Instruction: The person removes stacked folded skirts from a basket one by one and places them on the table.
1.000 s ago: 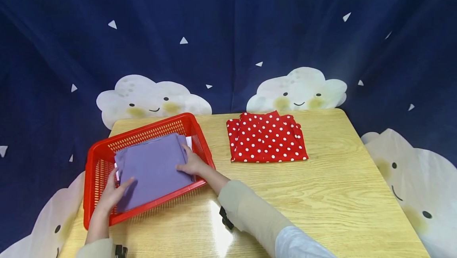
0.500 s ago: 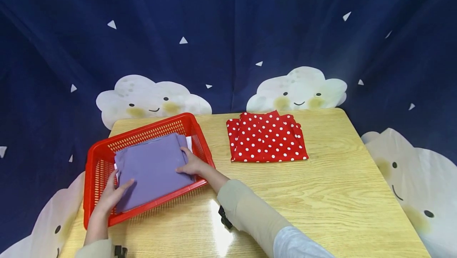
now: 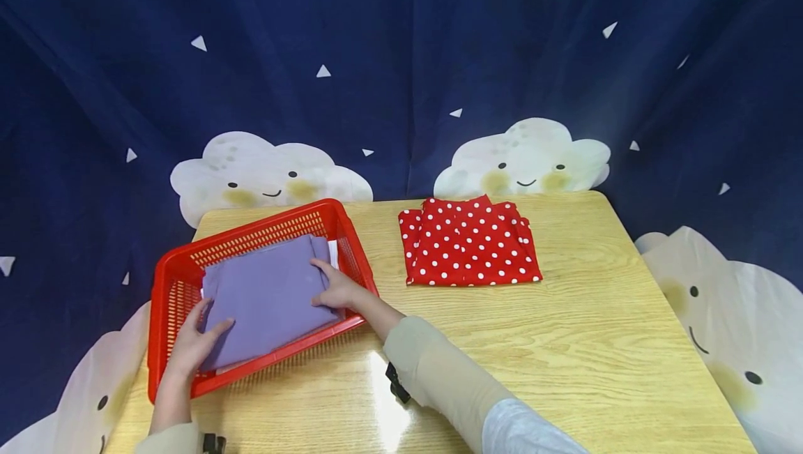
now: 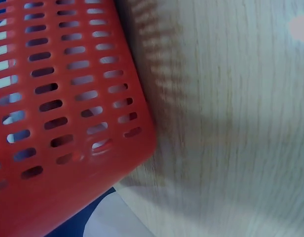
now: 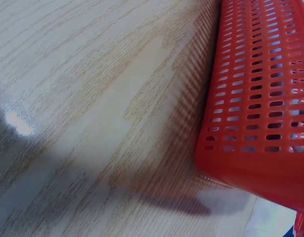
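A folded purple cloth (image 3: 266, 300) lies flat inside the red plastic basket (image 3: 251, 229), with slivers of something white showing at its sides. My left hand (image 3: 189, 348) is at the cloth's left edge, thumb spread out over its top. At the right edge my right hand (image 3: 339, 291) touches the cloth, its thumb and fingers spread apart. Both hands appear relaxed rather than curled round the fabric. In the left wrist view only the basket's slotted wall (image 4: 68, 98) shows; the right wrist view likewise shows the outside wall (image 5: 260, 98). Neither wrist view shows a hand.
A folded red cloth with white dots (image 3: 470, 241) lies to the right of the basket, near the back edge of the wooden table (image 3: 583, 314). Behind the table hangs a dark blue curtain (image 3: 401, 56) with clouds and triangles.
The near edge of the purple cloth has shifted slightly away from the basket's near wall, baring a pale strip. My right fingertips have moved slightly left over the cloth; the basket stays put.
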Demonstrator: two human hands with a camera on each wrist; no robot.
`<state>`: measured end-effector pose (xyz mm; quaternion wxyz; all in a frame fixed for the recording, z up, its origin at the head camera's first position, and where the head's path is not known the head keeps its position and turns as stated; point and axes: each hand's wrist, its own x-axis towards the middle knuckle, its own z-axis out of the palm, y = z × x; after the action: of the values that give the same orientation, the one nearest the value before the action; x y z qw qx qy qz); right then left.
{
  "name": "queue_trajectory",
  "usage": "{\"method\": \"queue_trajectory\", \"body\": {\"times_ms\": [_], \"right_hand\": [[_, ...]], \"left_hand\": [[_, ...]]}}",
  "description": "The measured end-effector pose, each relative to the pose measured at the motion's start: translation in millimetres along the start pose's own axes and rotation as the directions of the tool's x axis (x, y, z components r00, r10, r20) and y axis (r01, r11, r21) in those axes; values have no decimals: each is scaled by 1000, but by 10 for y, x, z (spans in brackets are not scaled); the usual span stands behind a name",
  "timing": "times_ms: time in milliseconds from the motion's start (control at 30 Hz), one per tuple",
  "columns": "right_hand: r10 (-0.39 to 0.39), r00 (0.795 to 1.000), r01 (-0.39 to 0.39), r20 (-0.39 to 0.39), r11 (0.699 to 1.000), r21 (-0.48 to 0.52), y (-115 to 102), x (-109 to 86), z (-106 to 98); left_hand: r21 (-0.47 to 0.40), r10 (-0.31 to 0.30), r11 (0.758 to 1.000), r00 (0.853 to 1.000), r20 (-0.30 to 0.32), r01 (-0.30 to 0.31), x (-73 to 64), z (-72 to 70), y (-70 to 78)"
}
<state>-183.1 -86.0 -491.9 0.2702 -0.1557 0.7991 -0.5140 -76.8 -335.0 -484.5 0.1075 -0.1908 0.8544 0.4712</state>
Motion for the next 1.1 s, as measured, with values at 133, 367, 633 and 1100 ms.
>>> {"method": "queue_trajectory", "body": {"times_ms": [133, 367, 633, 1100], "right_hand": [[-29, 1000, 29, 2, 1000, -5, 4, 15, -9], [-48, 998, 50, 29, 997, -62, -3, 24, -26], [-12, 1000, 13, 7, 990, -137, -12, 22, -13], [14, 999, -17, -35, 996, -87, -56, 9, -21]], "left_hand": [[-121, 2, 993, 999, 47, 3, -13, -17, -12], [-163, 20, 987, 995, 100, -3, -31, -28, -8], [-145, 92, 987, 986, 138, -72, -43, -6, -40], [-169, 125, 981, 980, 158, -98, -52, -15, -4]]}}
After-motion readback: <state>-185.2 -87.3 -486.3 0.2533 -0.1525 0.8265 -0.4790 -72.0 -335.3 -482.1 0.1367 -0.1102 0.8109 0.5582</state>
